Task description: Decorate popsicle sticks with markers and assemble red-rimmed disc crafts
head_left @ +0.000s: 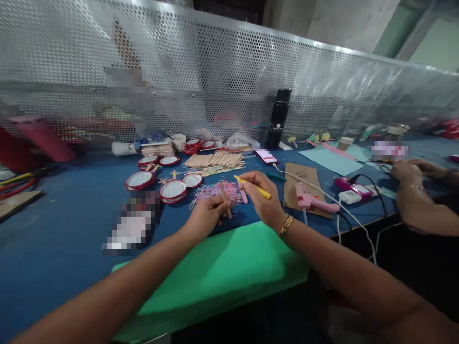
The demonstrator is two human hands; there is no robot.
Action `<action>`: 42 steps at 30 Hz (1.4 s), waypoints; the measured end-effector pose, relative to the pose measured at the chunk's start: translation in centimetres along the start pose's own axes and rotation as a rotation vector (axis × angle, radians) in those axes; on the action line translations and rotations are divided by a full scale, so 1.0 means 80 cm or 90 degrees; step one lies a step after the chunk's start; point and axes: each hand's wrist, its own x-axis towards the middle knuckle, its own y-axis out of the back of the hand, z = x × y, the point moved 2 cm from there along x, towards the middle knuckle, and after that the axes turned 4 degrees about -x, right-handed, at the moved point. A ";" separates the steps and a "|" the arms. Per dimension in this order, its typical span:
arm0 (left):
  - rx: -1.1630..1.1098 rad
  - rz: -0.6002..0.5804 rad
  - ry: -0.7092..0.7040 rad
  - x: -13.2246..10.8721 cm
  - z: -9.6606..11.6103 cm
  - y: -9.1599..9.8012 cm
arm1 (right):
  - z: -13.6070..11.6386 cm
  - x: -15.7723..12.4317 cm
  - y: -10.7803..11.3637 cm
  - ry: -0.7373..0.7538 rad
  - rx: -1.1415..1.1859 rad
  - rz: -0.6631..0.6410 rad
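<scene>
Left hand [207, 213] pinching a flat, tan wooden stick [224, 192]; right hand [266, 204] gripping a slim yellow pen-like tool [264, 193]. A slack left pinch could drop the stick into heaped pastel rubber bands [234, 192] beyond that hand.

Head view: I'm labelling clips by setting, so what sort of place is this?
Probably a craft workshop: a glue gun, a pile of wooden sticks and a heap of coloured bands lie on a blue table.
</scene>
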 end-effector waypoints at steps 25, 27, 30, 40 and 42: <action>-0.094 -0.081 0.010 -0.014 -0.006 0.004 | -0.011 -0.014 -0.035 -0.108 0.065 0.046; -0.081 -0.074 0.004 -0.015 -0.006 0.004 | -0.010 -0.017 -0.035 -0.110 0.070 0.041; -0.069 -0.076 -0.003 -0.016 -0.006 0.003 | -0.009 -0.020 -0.030 -0.095 0.036 0.045; 0.088 -0.068 -0.113 -0.016 -0.008 0.006 | -0.010 -0.022 -0.027 -0.112 0.038 0.028; 0.115 -0.066 -0.119 -0.016 -0.009 0.008 | -0.013 -0.018 -0.025 -0.119 0.039 0.024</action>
